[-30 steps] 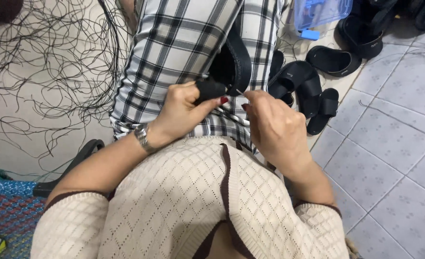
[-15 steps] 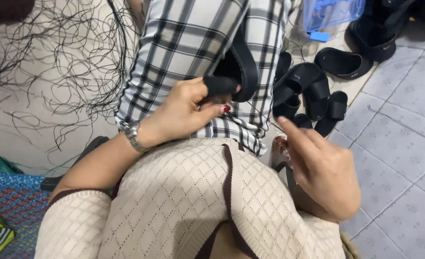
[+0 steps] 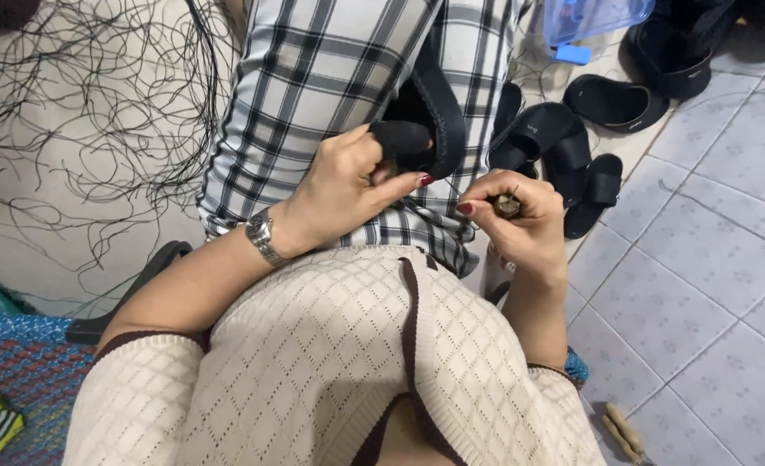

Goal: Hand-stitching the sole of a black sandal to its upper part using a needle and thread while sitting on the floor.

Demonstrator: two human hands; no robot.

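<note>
Head view: black sandal (image 3: 430, 121) lies on the plaid lap, long axis running 12 to 6, strap end pinched by left hand (image 3: 348, 185). Right hand (image 3: 520, 226) sits at 4 o'clock from it, just beside, fingers clenched around small dark tool (image 3: 507, 204), tip pointing up.

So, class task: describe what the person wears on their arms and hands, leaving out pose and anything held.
Both forearms are bare below short cream knit sleeves with a diamond pattern and dark brown trim. The left hand has a silver metal wristwatch at the wrist. The right hand shows no jewellery. The fingernails on both hands are painted dark red.
</note>
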